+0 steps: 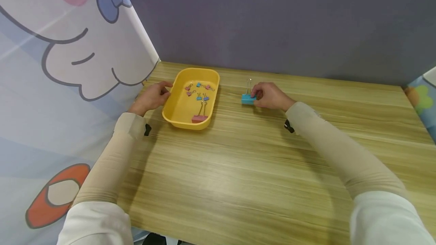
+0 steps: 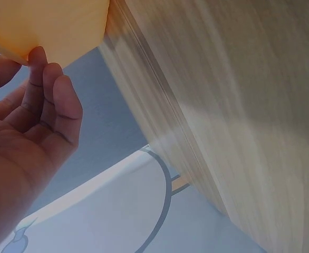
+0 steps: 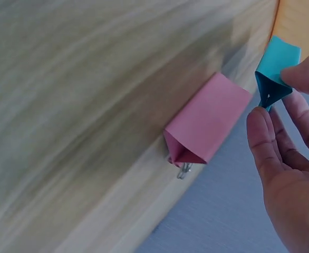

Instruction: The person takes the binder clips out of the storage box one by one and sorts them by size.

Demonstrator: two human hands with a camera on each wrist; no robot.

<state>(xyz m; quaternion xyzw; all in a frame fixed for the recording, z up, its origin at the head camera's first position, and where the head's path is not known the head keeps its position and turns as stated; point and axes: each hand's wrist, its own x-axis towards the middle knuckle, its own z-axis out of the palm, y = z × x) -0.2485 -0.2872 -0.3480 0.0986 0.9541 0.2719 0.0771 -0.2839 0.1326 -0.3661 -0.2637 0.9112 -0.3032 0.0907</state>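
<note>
The turquoise wedge-shaped metal binder clip (image 1: pixel 247 100) is pinched by the right hand (image 1: pixel 270 96), to the right of the yellow rectangular plastic tray (image 1: pixel 180 106), whose rim is pinched by the left hand (image 1: pixel 153 96). Probably light, stiff and slick, it is best held by its body.

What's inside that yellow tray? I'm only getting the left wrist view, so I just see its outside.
Observer: A large pink clip lies in it, along with smaller clips.
Operator: Oh! And what's the right hand doing?
Observer: It's pinching a blue clip.
Operator: Is that clip over the tray?
Observer: No, it's off to the right of the tray.
</note>
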